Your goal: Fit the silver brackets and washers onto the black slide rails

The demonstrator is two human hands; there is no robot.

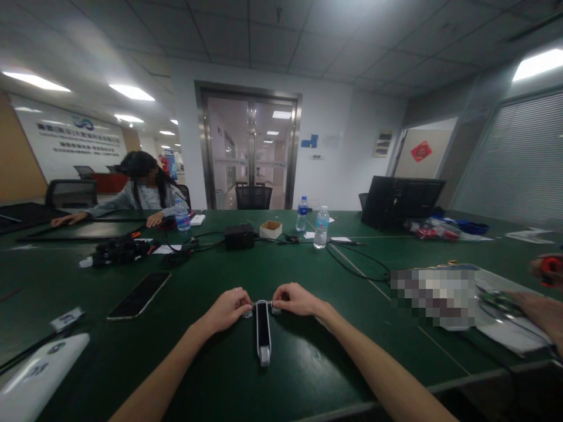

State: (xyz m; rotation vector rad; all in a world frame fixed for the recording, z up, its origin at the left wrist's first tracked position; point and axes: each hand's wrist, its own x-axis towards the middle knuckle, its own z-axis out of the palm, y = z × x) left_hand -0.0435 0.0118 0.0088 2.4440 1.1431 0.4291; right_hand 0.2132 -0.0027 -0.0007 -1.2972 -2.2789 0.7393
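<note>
A slim, long device (263,328) with a black face and a white rim lies on the green table, its pale narrow end towards me. My left hand (229,309) is closed in a pinch at the left of its far end, by a small clear piece (247,313). On the opposite side my right hand (297,299) pinches likewise, close to another small clear piece (276,310). Thin, short parts seem to join the fingertips to the device; their exact shape is too small to tell. Both forearms rest near the table's front.
A phone (139,296) and a white case (41,375) lie left. Beyond are a black box (240,235), a small carton (270,229), cables and water bottles (321,228). A monitor (402,202) stands back right. A co-worker sits back left; another person's hand (539,310) is at right.
</note>
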